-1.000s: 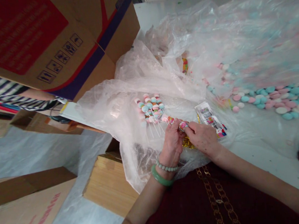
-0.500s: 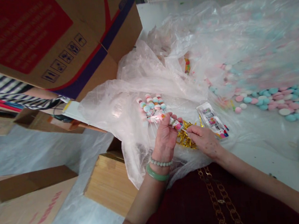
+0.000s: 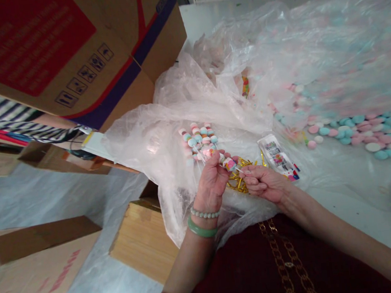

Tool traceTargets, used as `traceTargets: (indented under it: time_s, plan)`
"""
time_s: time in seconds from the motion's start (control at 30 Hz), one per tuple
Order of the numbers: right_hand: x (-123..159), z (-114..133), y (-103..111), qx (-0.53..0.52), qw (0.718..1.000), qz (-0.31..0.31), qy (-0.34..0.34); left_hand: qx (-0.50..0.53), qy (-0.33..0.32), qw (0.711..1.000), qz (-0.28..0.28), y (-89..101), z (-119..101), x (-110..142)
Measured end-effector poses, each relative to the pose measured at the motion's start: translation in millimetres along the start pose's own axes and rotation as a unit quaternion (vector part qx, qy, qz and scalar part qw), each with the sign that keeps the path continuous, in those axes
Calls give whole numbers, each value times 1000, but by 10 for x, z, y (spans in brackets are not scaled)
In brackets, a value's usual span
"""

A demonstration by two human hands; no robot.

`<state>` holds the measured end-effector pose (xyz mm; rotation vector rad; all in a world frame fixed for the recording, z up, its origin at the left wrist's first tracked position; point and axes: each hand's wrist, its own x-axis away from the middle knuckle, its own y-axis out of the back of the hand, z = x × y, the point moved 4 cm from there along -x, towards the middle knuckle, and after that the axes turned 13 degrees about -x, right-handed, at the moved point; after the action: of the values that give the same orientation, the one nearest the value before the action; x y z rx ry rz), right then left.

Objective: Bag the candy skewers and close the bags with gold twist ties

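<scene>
My left hand (image 3: 212, 181) is closed around a candy skewer (image 3: 224, 161) of pink, white and blue pieces in a clear wrapper. My right hand (image 3: 264, 182) pinches the skewer's stick end, touching a heap of gold twist ties (image 3: 240, 179) lying between the hands. Just beyond my left hand, a bunch of finished candy skewers (image 3: 199, 138) lies on crumpled clear plastic sheeting (image 3: 166, 130). A small pack of printed labels (image 3: 278, 158) rests to the right of the ties.
A large tilted cardboard box (image 3: 71, 52) looms at upper left, with a striped sleeve (image 3: 4, 120) under it. Loose pink, blue and white candy discs (image 3: 358, 127) spread over the table at right. More boxes (image 3: 37, 260) and a wooden crate (image 3: 142, 242) stand on the floor at left.
Both hands pulled slightly toward me. My right hand left the candy end of the skewer and now pinches its stick end by the gold ties, which have come into view.
</scene>
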<state>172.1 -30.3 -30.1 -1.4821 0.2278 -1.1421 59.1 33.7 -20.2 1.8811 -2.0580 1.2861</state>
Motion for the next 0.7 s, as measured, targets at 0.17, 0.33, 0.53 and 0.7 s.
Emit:
traceTargets:
  time_s: [0.17, 0.33, 0.53, 0.7]
  plan:
    - [-20, -4, 25, 19, 1000, -13, -16, 3, -41, 998, -39, -29, 29, 2]
    - [-101, -52, -80, 81, 989, -70, 97, -20, -35, 999, -21, -105, 128, 25]
    - [-55, -11, -81, 118, 982, -78, 122, 7, 17, 1000, 24, -95, 68, -2]
    - [10, 18, -1, 115, 992, -36, 32, 18, 7, 1000, -22, 32, -46, -69]
